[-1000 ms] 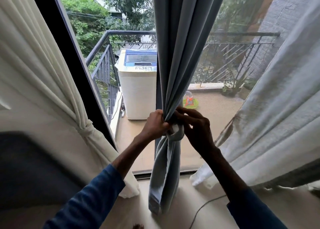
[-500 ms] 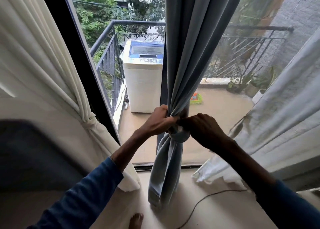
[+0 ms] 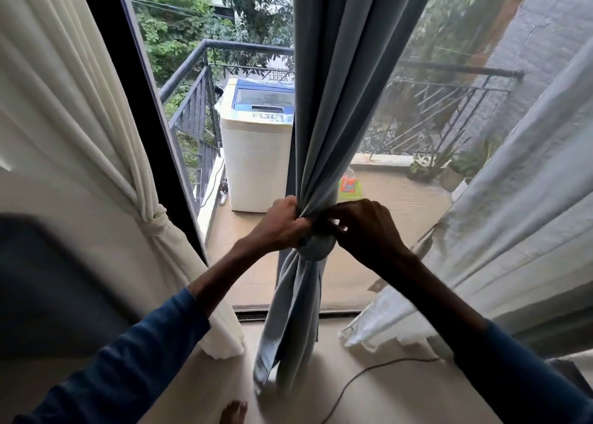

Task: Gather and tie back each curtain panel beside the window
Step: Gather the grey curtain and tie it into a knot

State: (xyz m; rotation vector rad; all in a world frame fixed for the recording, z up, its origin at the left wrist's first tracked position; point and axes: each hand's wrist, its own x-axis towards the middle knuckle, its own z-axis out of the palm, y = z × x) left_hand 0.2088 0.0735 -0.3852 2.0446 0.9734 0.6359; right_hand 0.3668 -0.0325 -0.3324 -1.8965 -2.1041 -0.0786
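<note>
I'm cinching the knot on the grey curtain, mid-window. My left hand grips the gathered folds just above it and my right hand pinches the wrap. The cream curtain at left hangs tied. Next, I judge: pull snug, then gather the sheer curtain at right.

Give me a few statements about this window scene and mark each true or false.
1. The left hand and right hand both hold the grey curtain at its gathered middle. True.
2. The cream curtain hangs loose. False: it is knotted partway down.
3. The washing machine stands outside on the balcony. True.
4. The right hand holds scissors. False: it holds only curtain fabric.
5. A cable lies indoors, right of the grey curtain. True.
</note>
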